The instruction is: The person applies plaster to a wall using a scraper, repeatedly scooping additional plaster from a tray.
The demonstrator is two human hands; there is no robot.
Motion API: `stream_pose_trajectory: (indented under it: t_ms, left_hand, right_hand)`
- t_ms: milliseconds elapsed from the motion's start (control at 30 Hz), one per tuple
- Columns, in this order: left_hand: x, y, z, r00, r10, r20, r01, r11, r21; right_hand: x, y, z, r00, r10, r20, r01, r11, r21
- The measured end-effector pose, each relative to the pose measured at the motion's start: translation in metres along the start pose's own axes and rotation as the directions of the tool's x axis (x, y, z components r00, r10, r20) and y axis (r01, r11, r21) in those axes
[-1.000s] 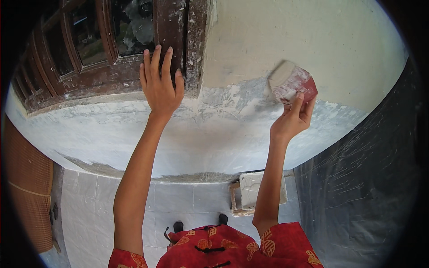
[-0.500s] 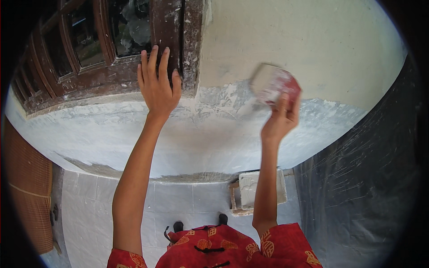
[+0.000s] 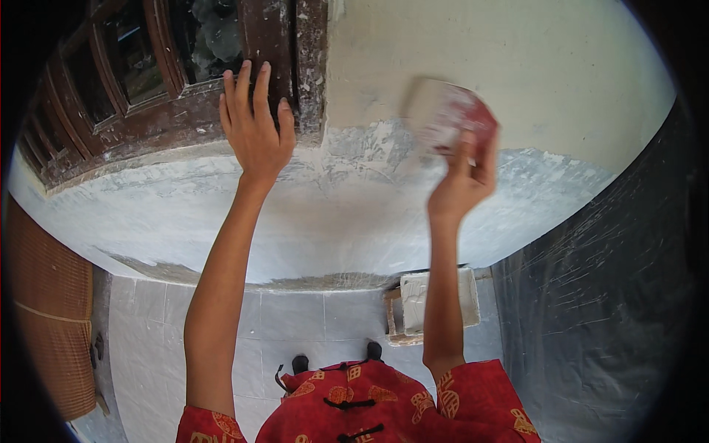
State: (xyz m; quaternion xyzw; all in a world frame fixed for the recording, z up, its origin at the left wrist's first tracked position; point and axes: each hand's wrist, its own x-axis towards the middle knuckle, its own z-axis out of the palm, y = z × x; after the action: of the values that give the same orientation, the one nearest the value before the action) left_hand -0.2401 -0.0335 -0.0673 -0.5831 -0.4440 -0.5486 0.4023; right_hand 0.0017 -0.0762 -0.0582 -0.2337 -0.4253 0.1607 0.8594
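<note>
Two bare hands here, and only one has something to hold. The right grip (image 3: 461, 184) is pinched around the lower right part of a flat red scraper (image 3: 458, 111), which sticks out above and a bit left of that grip, right over the wall (image 3: 546, 59). It's blurry, so I can't tell how firmly the edge meets the surface. The left grip (image 3: 257, 144) is well off to the left of the right one, holding nothing, fingers (image 3: 260, 92) spread wide against the brown window frame (image 3: 264, 40).

Handling-wise, I'd guess the scraper is light, thin and a little springy, so probably nothing to baby. My bigger worry would be slip: the face above the right grip is smeared with whitish stuff (image 3: 443, 122), and if that's wet it could get slick. The red part closest to the grip looks cleaner, so that's where I'd hang on, pinching both faces. Pinching nearer the middle would likely make it feel stiffer, but you'd get gunk on your hand. The edge farthest from the grip is the bit I'd leave alone.
</note>
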Motion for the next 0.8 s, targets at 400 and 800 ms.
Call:
stream_pose_trajectory:
  t_ms: [400,800]
  left_hand:
    - [0.001,-0.004,-0.007,1.0,-0.007,0.02,0.007,1.0,0.03]
    - [0.041,0.004,-0.057,0.999,-0.036,0.029,0.04,0.987,-0.155]
  right_hand:
    - [0.019,0.0,-0.02,0.998,0.053,-0.032,-0.052,0.999,0.008]
    - [-0.002,-0.109,0.0,0.999,-0.002,-0.054,0.002,1.0,0.006]
